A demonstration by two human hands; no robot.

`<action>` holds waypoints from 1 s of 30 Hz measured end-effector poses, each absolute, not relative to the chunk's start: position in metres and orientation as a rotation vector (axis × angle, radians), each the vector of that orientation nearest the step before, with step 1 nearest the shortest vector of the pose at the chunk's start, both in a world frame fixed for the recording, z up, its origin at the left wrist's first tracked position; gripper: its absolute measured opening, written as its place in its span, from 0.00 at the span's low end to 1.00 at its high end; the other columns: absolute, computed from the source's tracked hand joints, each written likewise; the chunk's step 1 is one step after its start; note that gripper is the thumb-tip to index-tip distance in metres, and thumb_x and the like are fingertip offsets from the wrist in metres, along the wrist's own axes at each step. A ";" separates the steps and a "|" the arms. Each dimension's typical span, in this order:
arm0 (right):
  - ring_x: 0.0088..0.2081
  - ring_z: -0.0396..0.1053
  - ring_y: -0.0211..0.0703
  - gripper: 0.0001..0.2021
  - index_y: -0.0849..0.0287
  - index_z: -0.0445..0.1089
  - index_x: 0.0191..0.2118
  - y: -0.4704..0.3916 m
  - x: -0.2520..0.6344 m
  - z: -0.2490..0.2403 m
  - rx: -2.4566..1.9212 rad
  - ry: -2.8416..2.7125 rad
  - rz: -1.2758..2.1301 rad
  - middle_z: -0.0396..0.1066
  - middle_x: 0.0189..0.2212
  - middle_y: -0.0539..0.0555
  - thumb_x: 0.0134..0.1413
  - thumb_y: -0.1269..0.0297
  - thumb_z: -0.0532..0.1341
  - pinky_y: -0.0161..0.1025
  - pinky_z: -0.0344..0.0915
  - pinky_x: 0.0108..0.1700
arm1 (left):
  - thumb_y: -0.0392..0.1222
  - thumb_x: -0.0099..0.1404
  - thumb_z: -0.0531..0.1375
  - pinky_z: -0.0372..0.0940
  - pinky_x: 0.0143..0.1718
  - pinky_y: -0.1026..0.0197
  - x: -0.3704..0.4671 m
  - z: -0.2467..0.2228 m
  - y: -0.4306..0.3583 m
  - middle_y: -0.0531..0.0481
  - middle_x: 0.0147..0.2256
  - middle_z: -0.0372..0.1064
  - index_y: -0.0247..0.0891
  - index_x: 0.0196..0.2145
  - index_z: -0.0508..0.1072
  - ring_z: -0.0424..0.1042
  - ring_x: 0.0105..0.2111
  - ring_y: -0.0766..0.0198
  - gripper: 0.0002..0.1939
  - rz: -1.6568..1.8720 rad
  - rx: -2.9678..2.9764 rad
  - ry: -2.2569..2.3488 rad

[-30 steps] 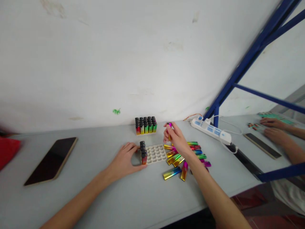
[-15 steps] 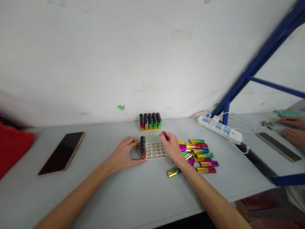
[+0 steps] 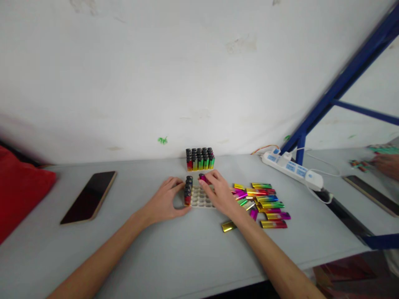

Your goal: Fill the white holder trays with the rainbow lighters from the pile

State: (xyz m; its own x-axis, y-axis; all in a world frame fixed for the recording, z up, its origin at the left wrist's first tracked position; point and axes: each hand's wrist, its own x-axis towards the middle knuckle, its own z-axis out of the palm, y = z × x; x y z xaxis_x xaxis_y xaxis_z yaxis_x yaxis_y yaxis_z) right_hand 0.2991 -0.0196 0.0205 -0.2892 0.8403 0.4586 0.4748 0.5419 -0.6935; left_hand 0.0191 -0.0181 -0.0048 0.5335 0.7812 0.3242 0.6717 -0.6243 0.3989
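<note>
Above the tray (image 3: 202,203), the right hand (image 3: 220,193) pinches a part-hidden lighter (image 3: 202,177); whether the left hand (image 3: 164,202) grips is unclear.

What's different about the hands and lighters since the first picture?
The right hand moved left, carrying the purple lighter from past the right end of the tray to its far side. I see nothing picked up or let go. The left hand stays at the tray's left end, by the row of lighters; the standing group behind hasn't moved.

Soft even lt, faint shadows, pic sl. blurry, edges stretched
</note>
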 end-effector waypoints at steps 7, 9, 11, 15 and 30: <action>0.32 0.73 0.47 0.17 0.50 0.71 0.41 -0.013 0.295 0.011 -1.216 -1.999 0.588 0.77 0.31 0.51 0.89 0.51 0.63 0.40 0.67 0.40 | 0.71 0.63 0.83 0.77 0.70 0.35 0.024 -0.016 -0.017 0.40 0.58 0.82 0.43 0.58 0.85 0.79 0.60 0.37 0.38 0.749 2.468 1.327; 0.33 0.74 0.48 0.14 0.50 0.71 0.42 -0.010 0.293 0.009 -1.188 -2.046 0.642 0.79 0.33 0.52 0.87 0.55 0.66 0.40 0.67 0.40 | 0.73 0.64 0.82 0.76 0.69 0.35 0.023 -0.017 -0.016 0.40 0.58 0.82 0.44 0.59 0.85 0.80 0.60 0.37 0.38 0.759 2.467 1.310; 0.37 0.76 0.49 0.11 0.50 0.72 0.43 -0.008 0.292 0.007 -1.173 -2.130 0.627 0.80 0.37 0.53 0.86 0.60 0.68 0.41 0.69 0.42 | 0.74 0.64 0.82 0.76 0.69 0.34 0.022 -0.017 -0.016 0.40 0.58 0.82 0.44 0.59 0.86 0.79 0.60 0.37 0.38 0.765 2.471 1.303; 0.45 0.79 0.52 0.09 0.53 0.75 0.45 0.000 0.293 0.006 -1.139 -2.268 0.462 0.81 0.44 0.58 0.85 0.65 0.69 0.44 0.75 0.51 | 0.73 0.64 0.82 0.76 0.69 0.35 0.022 -0.020 -0.015 0.40 0.58 0.82 0.44 0.59 0.86 0.79 0.59 0.38 0.38 0.766 2.479 1.320; 0.58 0.83 0.58 0.08 0.54 0.86 0.60 -0.006 0.384 0.030 -1.406 -2.223 0.322 0.87 0.55 0.62 0.83 0.64 0.71 0.54 0.76 0.66 | 0.80 0.71 0.74 0.79 0.68 0.33 0.015 -0.020 -0.007 0.36 0.57 0.84 0.41 0.57 0.88 0.82 0.59 0.35 0.39 0.805 2.529 1.249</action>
State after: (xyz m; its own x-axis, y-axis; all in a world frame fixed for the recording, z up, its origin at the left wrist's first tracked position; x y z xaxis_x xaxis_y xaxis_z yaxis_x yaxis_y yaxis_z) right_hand 0.3836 -0.0059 0.0296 -0.3521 0.8948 0.2745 0.7800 0.4426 -0.4425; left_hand 0.0148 -0.0073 -0.0205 0.4922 0.7833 0.3797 0.6697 -0.6194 0.4096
